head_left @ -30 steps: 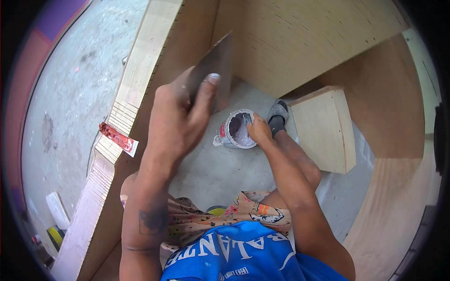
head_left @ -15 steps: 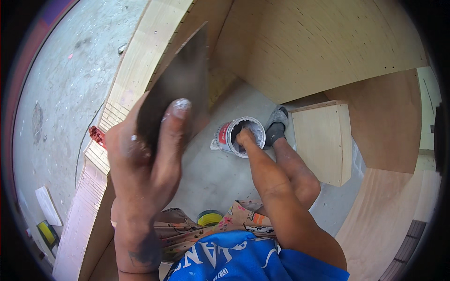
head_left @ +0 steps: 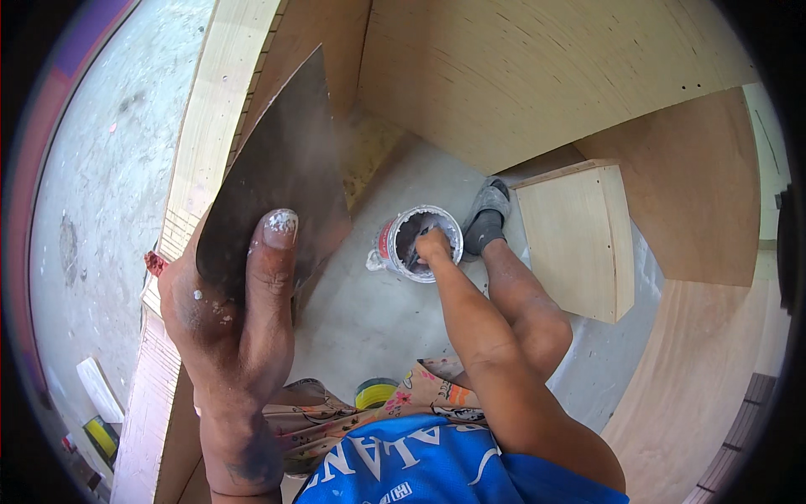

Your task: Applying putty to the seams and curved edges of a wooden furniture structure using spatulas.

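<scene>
My left hand [head_left: 231,328] is raised close to the camera, its thumb pressed flat against a thin dark sheet-like blade [head_left: 277,168] with straight edges and a pointed upper corner. White smears mark the thumbnail and knuckles. On the floor between my legs stands an open bucket [head_left: 387,244] with a red label, its rim and inside caked with white paste. At its mouth, my right hand [head_left: 434,244] is closed around a dark handle [head_left: 413,254] that reaches into the bucket. The tool's lower end is hidden inside.
Plywood panels [head_left: 554,76] enclose the far and right sides. A pale wooden box [head_left: 579,244] stands right of my sandalled foot [head_left: 489,214]. Along the left runs a notched wooden edge [head_left: 193,202]. A yellow-and-black roll [head_left: 375,393] lies near my shorts.
My left hand and the blade have shifted left in view, showing more of the blade. My right hand has come up slightly within the bucket, and the dark handle now shows.
</scene>
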Motion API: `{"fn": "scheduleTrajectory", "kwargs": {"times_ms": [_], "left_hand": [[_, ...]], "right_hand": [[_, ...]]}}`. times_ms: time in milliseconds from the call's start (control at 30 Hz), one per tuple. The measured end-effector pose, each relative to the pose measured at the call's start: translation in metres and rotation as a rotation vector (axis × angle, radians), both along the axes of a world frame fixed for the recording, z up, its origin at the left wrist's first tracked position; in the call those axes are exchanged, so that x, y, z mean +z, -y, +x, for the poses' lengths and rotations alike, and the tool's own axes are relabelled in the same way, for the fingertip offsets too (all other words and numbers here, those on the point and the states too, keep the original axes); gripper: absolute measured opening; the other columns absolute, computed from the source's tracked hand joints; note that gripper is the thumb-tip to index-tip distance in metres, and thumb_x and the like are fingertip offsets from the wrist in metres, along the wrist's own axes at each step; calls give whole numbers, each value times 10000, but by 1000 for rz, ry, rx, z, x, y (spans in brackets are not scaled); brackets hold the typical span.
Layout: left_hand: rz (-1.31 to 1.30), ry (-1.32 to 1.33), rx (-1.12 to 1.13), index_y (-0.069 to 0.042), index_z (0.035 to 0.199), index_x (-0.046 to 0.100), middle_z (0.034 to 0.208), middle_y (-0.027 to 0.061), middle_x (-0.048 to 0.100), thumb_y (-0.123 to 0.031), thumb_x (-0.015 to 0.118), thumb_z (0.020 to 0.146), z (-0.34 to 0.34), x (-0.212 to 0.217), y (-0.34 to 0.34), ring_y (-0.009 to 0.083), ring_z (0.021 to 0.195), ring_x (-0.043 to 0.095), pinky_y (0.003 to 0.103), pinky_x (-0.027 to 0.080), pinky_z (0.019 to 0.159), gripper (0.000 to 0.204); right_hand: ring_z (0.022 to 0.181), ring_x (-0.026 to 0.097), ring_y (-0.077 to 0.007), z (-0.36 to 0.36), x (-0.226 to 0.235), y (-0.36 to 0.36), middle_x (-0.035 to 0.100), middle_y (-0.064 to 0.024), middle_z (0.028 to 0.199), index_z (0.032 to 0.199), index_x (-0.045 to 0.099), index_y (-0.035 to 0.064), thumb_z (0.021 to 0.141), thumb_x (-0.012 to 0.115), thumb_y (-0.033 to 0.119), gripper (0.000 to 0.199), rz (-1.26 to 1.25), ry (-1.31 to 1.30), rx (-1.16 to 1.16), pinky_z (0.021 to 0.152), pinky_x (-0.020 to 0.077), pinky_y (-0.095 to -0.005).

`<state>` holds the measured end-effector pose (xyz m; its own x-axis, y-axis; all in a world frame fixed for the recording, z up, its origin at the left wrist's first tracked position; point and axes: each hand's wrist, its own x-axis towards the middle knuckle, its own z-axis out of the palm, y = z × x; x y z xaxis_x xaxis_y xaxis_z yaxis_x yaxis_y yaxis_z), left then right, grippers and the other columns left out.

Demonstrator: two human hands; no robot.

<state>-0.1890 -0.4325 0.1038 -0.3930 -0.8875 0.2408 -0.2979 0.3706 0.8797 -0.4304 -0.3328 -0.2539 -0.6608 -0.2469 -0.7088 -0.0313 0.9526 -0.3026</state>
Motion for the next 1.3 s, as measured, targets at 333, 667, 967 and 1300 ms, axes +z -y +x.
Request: {"fn": "scheduleTrajectory", "kwargs": {"times_ms": [333, 667, 967, 1300], "left_hand": [[48, 81, 78, 35, 1006, 656, 727, 30, 624, -175, 614, 962, -18, -10, 0, 84, 652, 514, 239, 393, 583, 219], [66, 58, 6, 28, 933, 651, 699, 26, 615, -202, 614, 964, -31, -7, -3, 82, 637, 494, 248, 369, 564, 236], [53, 85, 23, 22, 907, 644, 682, 14, 590, -202, 609, 966, -28, -13, 2, 81, 620, 484, 248, 359, 546, 235], [161, 143, -5, 35, 1027, 648, 795, 39, 617, -259, 602, 975, -31, -6, 0, 114, 727, 527, 267, 423, 654, 302]], "right_hand": [[790, 710, -352, -11, 7, -2, 633, -275, 1128, 1173, 577, -131, 829, 522, 53, 394, -94, 147, -103, 575, 611, -342], [1012, 603, -326, 7, -25, -5, 561, -185, 1207, 1295, 473, -24, 892, 467, 53, 410, -293, 240, -594, 687, 605, -426], [1083, 569, -320, 6, -57, 3, 554, -126, 1228, 1263, 512, 76, 931, 450, 72, 338, -335, 410, -765, 800, 556, -527], [1100, 540, -312, -2, -30, -8, 531, -103, 1236, 1239, 533, 145, 918, 572, 108, 326, -386, 648, -746, 834, 513, -520]]}}
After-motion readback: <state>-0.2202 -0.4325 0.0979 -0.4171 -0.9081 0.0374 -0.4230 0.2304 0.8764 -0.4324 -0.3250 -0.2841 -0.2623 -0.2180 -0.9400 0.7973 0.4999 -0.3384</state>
